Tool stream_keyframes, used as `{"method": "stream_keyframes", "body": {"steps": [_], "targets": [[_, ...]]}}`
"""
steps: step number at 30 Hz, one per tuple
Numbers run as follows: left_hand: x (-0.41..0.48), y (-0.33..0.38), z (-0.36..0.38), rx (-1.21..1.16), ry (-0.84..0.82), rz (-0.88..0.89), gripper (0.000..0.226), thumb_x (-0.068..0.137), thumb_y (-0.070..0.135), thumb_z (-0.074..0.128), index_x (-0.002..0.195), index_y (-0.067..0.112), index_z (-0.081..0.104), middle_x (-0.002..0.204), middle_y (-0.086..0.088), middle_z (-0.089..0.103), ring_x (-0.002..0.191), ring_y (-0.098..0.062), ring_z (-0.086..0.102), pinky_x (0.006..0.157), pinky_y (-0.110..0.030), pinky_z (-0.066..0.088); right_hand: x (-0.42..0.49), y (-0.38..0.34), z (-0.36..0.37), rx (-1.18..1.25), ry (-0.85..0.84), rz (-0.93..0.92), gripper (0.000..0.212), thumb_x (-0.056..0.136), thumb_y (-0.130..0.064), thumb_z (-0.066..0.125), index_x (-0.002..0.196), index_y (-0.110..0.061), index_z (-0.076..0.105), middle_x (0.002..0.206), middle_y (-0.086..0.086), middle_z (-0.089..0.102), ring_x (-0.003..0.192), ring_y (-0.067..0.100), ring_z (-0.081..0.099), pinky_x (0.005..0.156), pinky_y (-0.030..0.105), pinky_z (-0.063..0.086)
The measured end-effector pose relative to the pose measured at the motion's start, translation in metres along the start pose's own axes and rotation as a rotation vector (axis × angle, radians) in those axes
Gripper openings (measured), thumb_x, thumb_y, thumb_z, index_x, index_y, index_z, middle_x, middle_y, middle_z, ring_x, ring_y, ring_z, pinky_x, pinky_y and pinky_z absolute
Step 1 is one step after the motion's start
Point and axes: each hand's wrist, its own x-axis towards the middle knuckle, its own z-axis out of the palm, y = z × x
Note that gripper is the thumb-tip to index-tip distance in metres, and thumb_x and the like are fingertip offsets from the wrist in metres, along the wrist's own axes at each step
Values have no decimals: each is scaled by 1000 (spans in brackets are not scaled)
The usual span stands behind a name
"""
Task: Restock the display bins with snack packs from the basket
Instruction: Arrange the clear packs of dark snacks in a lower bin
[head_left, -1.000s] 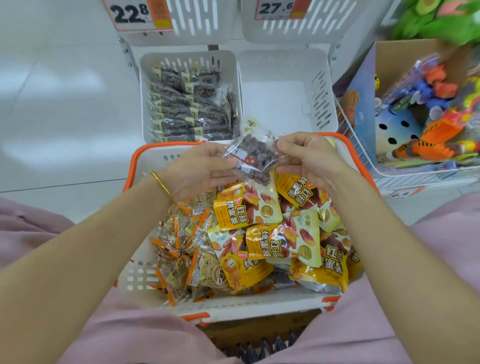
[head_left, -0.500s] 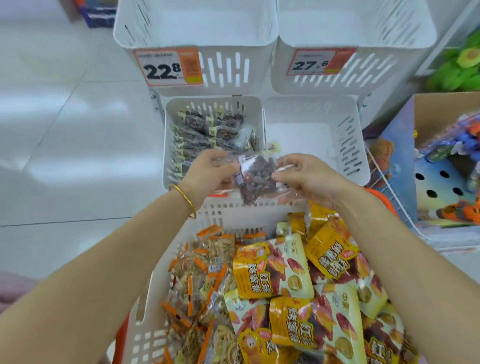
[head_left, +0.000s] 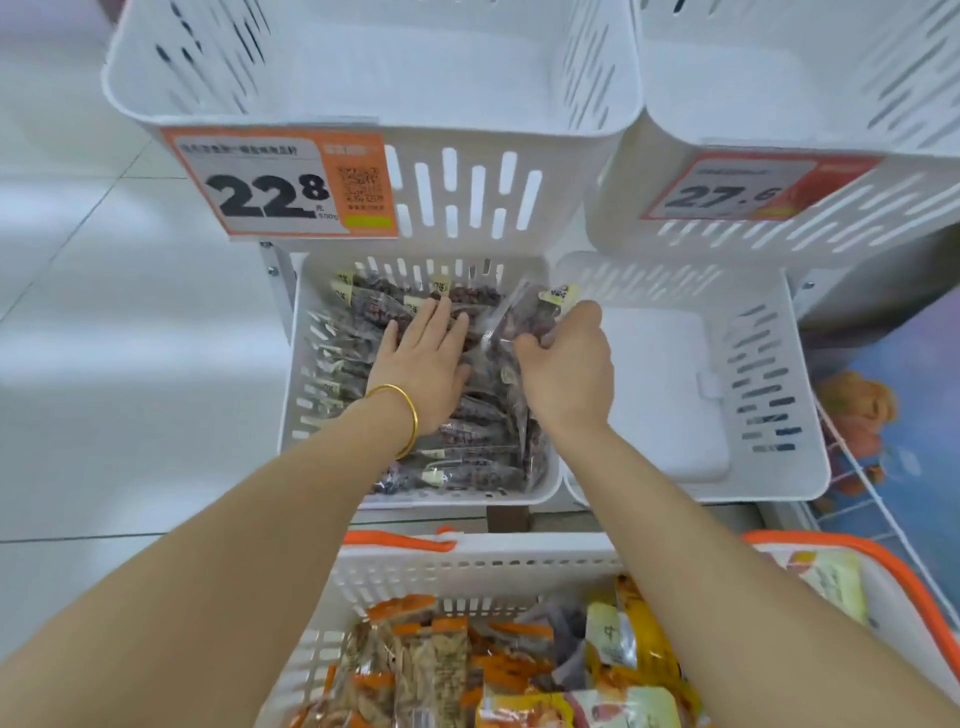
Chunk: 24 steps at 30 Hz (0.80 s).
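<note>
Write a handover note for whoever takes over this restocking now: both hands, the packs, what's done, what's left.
Left hand: open, flat on the dark packs in the lower left bin.
Right hand: pinching one dark snack pack at that bin's right side, not yet released.
Done: that bin holds many dark packs.
Left: set this pack in; yellow packs and orange-striped packs lie in the basket.

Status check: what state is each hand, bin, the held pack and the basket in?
Left hand: open, flat on stocked packs.
Right hand: pinching one pack.
Left bin: filled with stocked packs.
Right bin: bare bottom.
Pack: held at left bin's right side, not released.
Basket: holds snack packs.
</note>
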Motion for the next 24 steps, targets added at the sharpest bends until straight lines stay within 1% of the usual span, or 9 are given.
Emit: {"method": "stream_keyframes", "body": {"steps": [3, 7, 9, 13, 15, 17, 19, 22, 24], "targets": [[-3, -6, 5, 57, 9, 11, 58, 102, 37, 19, 150, 19, -9, 157, 0, -20, 144, -18, -18, 118, -46, -1, 6, -5, 3, -148, -14, 4, 26, 89, -23, 55, 93, -13, 31, 84, 3, 49, 70, 27, 48, 51, 32, 27], [-2, -10, 3, 140, 26, 14, 57, 102, 36, 16, 150, 20, -11, 156, 0, -22, 144, -18, -18, 118, -47, -1, 11, -13, -3, -205, 9, 5, 26, 88, -23, 56, 92, -13, 32, 69, -3, 42, 68, 27, 46, 50, 31, 27], [-1, -11, 1, 183, 19, 11, 57, 102, 36, 15, 150, 19, -12, 156, 0, -23, 144, -19, -18, 118, -48, -1, 8, -13, -3, -243, -13, 12, 27, 89, -23, 56, 92, -13, 32, 69, -3, 41, 68, 27, 46, 51, 31, 28], [1, -10, 0, 213, 3, -3, 57, 102, 36, 15, 149, 18, -13, 155, -1, -24, 144, -20, -19, 117, -49, 0, 15, -14, 8, -252, -68, 62, 26, 90, -24, 57, 98, -12, 35, 88, 5, 55, 75, 29, 54, 54, 31, 31], [1, -10, 0, 217, 4, -3, 57, 102, 36, 15, 149, 18, -13, 155, 0, -24, 144, -19, -19, 117, -50, 0, 24, -18, 17, -247, -56, 77, 27, 90, -24, 57, 107, -10, 40, 97, 7, 61, 84, 30, 59, 57, 31, 32], [1, -10, -1, 221, 11, -4, 58, 102, 36, 16, 149, 18, -13, 155, 0, -24, 144, -19, -19, 117, -50, 0, 32, -20, 27, -270, -35, 62, 35, 90, -22, 55, 120, -10, 41, 103, 5, 63, 82, 27, 59, 54, 29, 30], [1, -10, 0, 225, 20, -7, 58, 102, 37, 16, 149, 18, -13, 156, 0, -24, 144, -19, -19, 117, -51, 0, 39, -22, 35, -283, -30, 52, 42, 91, -20, 53, 129, -11, 37, 106, 2, 63, 81, 24, 58, 53, 27, 29], [1, -11, 2, 232, 31, -7, 58, 102, 37, 15, 149, 18, -13, 156, 0, -23, 144, -19, -18, 117, -52, 1, 44, -25, 41, -328, -38, 27, 33, 92, -19, 51, 120, -8, 38, 111, 6, 61, 93, 30, 63, 62, 31, 35], [2, -12, 2, 223, 43, -9, 59, 102, 37, 17, 149, 18, -13, 156, 1, -23, 144, -19, -18, 117, -52, 1, 38, -23, 45, -405, -53, -7, 25, 94, -19, 48, 115, -8, 39, 109, 9, 62, 94, 31, 63, 63, 32, 36]]}}
